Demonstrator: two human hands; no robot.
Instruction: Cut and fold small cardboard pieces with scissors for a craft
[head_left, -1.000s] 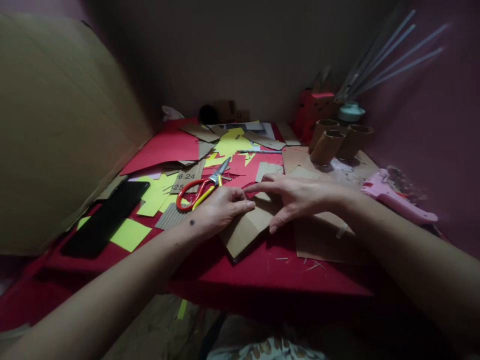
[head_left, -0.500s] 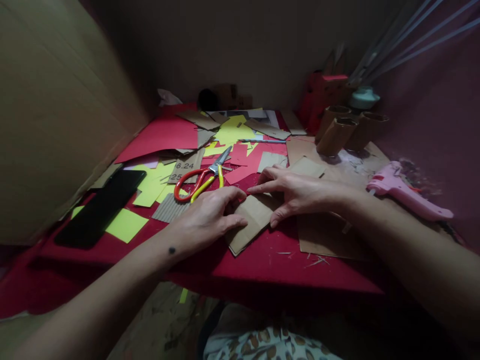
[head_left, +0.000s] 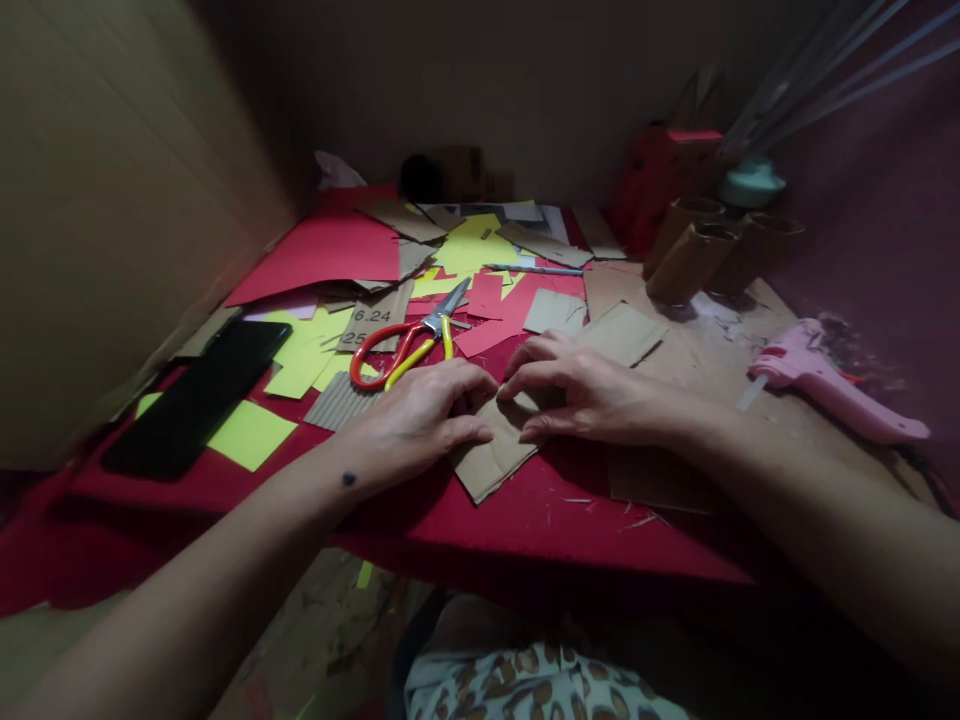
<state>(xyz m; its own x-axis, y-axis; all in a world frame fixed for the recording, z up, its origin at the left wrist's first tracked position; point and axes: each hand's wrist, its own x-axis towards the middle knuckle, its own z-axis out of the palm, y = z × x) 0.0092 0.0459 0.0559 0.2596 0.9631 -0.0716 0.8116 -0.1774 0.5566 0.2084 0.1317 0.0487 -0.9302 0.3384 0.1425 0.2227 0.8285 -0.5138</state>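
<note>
A small piece of brown cardboard [head_left: 491,465] lies on the red cloth in front of me, creased across its face. My left hand [head_left: 435,410] grips its left side, thumb on top and fingers curled at the far edge. From the right, my right hand [head_left: 581,395] pinches the same piece, thumb and bent fingers close to my left fingertips. Part of the cardboard is hidden under both hands. Just beyond my left hand, scissors [head_left: 412,340] with red and yellow handles lie with their blades pointing away.
A black phone [head_left: 199,395] lies at left among yellow paper scraps [head_left: 251,435]. Red paper [head_left: 330,245] and a pencil [head_left: 540,269] are farther back. At right stand cardboard tubes [head_left: 690,262], with a pink glue gun [head_left: 832,380] on a cardboard sheet [head_left: 720,340]. A tall cardboard panel [head_left: 127,230] rises at left.
My right thumb and fingers have drawn in over the cardboard, closer to my left hand. The camera view has shifted slightly.
</note>
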